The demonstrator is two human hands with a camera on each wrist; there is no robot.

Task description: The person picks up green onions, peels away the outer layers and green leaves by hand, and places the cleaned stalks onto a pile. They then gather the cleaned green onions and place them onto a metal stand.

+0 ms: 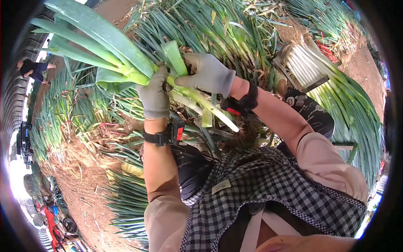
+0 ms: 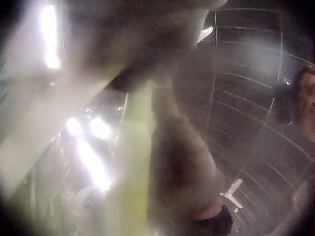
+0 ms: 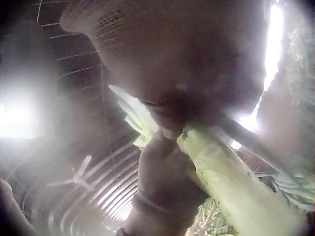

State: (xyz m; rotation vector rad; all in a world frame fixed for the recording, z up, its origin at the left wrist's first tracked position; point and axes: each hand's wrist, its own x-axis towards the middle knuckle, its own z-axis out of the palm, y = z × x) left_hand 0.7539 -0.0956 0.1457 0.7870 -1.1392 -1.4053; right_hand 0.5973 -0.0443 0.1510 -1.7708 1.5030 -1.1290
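Observation:
My gloved left hand grips a large green onion where its stalk divides into leaves. The broad leaves fan out to the upper left, and the pale stem slants down to the right. My gloved right hand is right beside the left one and pinches a loose green leaf of the onion between thumb and fingers. In the right wrist view a pale stalk runs below the right glove. The left wrist view is blurred, with a green stalk beside the hand.
Heaps of green onions lie ahead. Bundles stand at the left on bare soil. White-stemmed onions fill a metal rack at the right. A person is at the far left. A checked apron covers my lap.

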